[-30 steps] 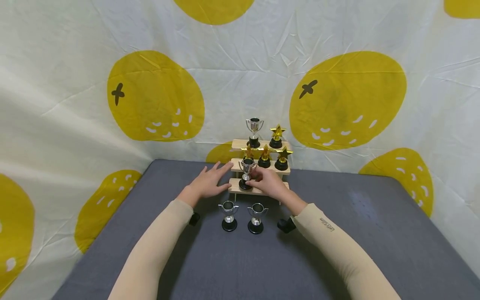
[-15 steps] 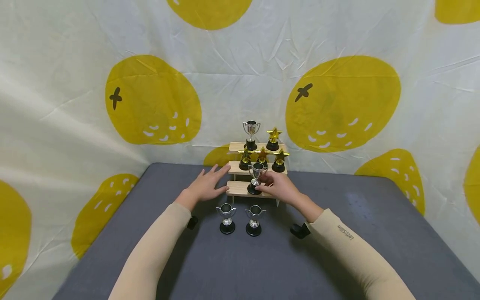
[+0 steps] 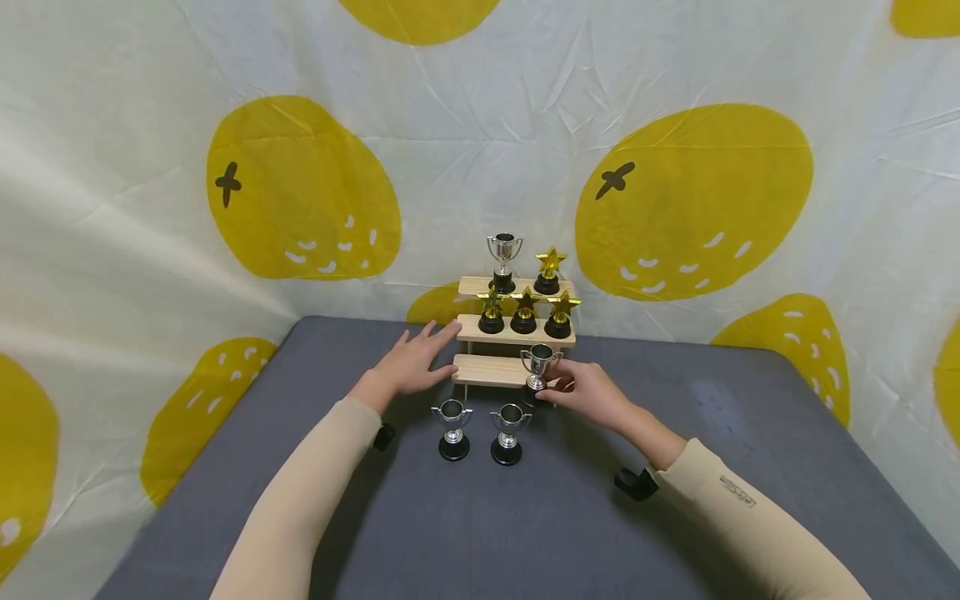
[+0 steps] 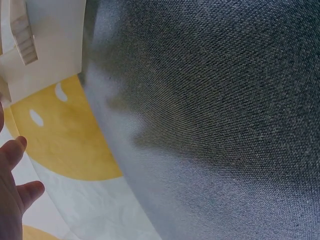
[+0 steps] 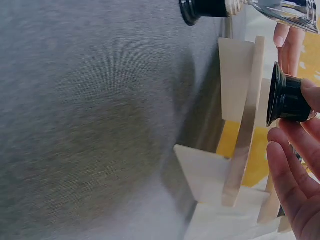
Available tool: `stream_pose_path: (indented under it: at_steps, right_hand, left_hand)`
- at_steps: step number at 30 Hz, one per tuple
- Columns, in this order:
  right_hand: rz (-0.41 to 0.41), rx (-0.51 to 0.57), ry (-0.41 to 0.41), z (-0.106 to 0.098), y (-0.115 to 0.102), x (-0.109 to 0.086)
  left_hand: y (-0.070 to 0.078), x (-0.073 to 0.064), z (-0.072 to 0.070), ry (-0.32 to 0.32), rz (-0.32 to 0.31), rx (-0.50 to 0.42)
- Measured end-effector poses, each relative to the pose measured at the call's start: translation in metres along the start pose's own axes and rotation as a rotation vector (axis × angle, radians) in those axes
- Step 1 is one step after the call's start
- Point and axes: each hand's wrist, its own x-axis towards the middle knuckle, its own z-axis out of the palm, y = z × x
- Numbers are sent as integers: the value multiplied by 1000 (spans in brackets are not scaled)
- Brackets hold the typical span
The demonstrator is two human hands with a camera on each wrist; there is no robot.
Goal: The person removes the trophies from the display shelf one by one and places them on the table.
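Note:
My right hand (image 3: 596,393) pinches a small silver trophy cup (image 3: 538,363) low down, at the right part of the lowest step of a wooden display stand (image 3: 487,371). In the right wrist view, thumb and fingers close round its black base (image 5: 289,100), whose underside shows off the shelf board. My left hand (image 3: 408,364) spreads its fingers at the stand's left end, fingertips right at the edges of the lower two steps. Three gold star trophies (image 3: 525,312) line the middle step. On top stand another silver cup (image 3: 504,260) and a gold star trophy (image 3: 551,272).
Two silver trophy cups, one left (image 3: 453,430) and one right (image 3: 507,432), stand upright on the dark grey table (image 3: 465,533) before the stand. Behind hangs a white cloth (image 3: 487,125) printed with yellow fruit shapes.
My right hand has carried the trophy cup rightward, from the left part of the lowest step to its right part, and slightly nearer to me. The left hand stays by the stand's left end.

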Motion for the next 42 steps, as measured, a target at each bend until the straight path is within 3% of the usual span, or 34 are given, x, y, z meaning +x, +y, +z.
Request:
stream_pose_path:
  at_steps: [13, 34, 42]
  right_hand:
    - [44, -14, 11, -4, 12, -27]
    - [52, 4, -112, 4, 30, -52]
    - [59, 12, -123, 5, 38, -59]
  left_hand:
    - [0, -2, 0, 9, 10, 1]
    - [-1, 2, -2, -18, -3, -9]
    - [-2, 2, -1, -12, 2, -3]
